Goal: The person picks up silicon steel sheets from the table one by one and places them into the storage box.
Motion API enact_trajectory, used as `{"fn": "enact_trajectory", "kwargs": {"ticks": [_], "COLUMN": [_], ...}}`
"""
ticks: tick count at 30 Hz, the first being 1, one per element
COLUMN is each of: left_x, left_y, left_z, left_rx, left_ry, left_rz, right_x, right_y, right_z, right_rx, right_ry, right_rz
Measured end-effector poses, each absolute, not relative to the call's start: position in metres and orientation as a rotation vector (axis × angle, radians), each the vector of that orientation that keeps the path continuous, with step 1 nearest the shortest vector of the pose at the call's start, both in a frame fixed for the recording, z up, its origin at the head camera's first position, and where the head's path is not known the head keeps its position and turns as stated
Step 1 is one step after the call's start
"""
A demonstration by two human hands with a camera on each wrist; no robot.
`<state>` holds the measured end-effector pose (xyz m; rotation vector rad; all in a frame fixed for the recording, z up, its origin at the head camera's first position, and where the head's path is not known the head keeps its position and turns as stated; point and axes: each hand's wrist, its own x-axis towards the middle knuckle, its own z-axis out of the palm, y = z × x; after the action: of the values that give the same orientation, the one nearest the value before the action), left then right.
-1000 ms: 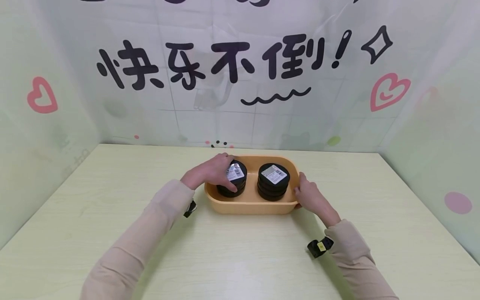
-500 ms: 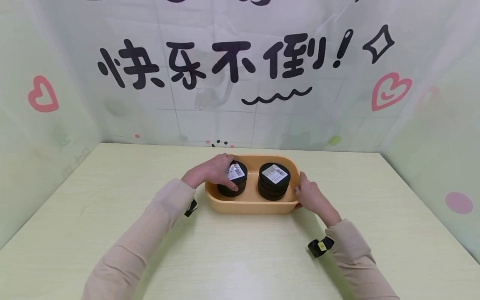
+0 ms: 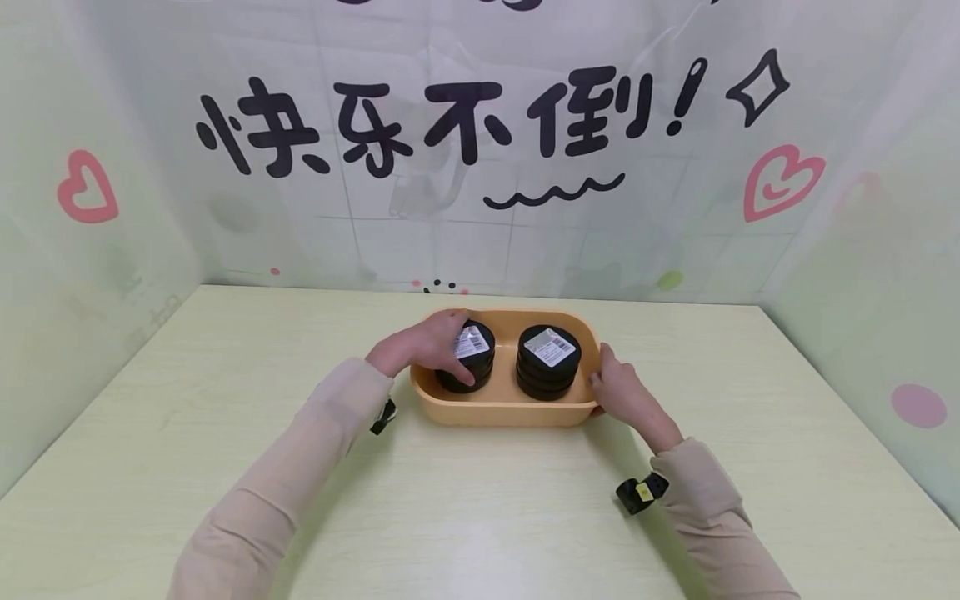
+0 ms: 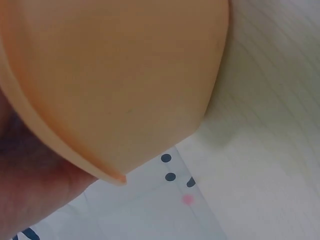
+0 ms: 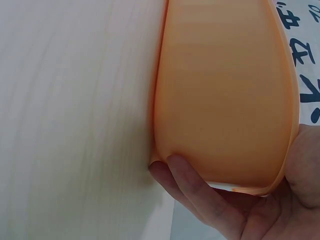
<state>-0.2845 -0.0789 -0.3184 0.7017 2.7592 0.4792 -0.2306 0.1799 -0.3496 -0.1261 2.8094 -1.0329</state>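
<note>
An orange oblong tray [image 3: 502, 415] with rounded ends stands on the table. Inside it are two stacks of black round discs, each topped by a white label. My left hand [image 3: 432, 343] reaches over the tray's left end and grips the left stack [image 3: 483, 360], thumb on the near side and fingers behind, mostly hidden. At the opposite end my right hand [image 3: 624, 392] holds the tray; in the right wrist view its fingers [image 5: 200, 192] curl under the tray wall. Nothing touches the right stack [image 3: 546, 375]. The left wrist view shows mainly the tray's outer wall [image 4: 130, 85].
The pale wood table [image 3: 480, 508] surrounds the tray. Behind it hangs a printed backdrop [image 3: 480, 242] with black lettering, and similar sheets close off both sides. A small black device [image 3: 641, 493] is strapped at the right wrist, another [image 3: 383, 417] at the left.
</note>
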Motion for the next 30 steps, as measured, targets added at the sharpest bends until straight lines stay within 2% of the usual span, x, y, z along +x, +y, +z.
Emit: {"fn": "enact_trajectory", "kwargs": {"ticks": [22,30], "left_x": [-0.285,-0.278], "left_y": [-0.084,-0.091], "left_z": [-0.326,-0.325], "left_rx": [0.701,0.804], "left_ry": [2.788,2.837], "left_rz": [0.551,0.601], "right_x": [-0.232,-0.231], "right_y": [0.178,0.180], "right_z": [-0.350,-0.351], "right_rx": [-0.092,-0.091], "right_ry": [2.800,2.819], "right_rz": [-1.034,-1.040]}}
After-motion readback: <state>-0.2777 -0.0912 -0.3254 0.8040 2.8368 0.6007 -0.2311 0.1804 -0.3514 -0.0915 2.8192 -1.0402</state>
